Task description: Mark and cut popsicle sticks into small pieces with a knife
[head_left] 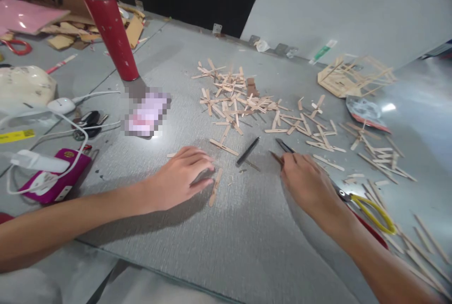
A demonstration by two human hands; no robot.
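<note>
My left hand (185, 175) rests low over the table, thumb and fingers apart with nothing between them. Just right of its fingertips lies a short flat wooden stick piece (216, 187). My right hand (306, 180) is closed, palm down, on the tabletop. A thin brown pointed piece (276, 157) pokes out at its fingertips, and a dark-tipped tool (283, 145) shows just beyond them; the fingers hide what they grip. Between the hands lies a black pen-like tool (248, 151). Pliers with yellow and red handles (375, 213) lie beside the right wrist.
Crossed wooden stick pieces (236, 101) are heaped mid-table. A wooden stick frame (355, 78) stands back right, near a plastic packet (367, 115). On the left are a red flask (112, 33), a blurred phone (147, 115), keys (90, 124), and a purple power block (58, 177) with white cables.
</note>
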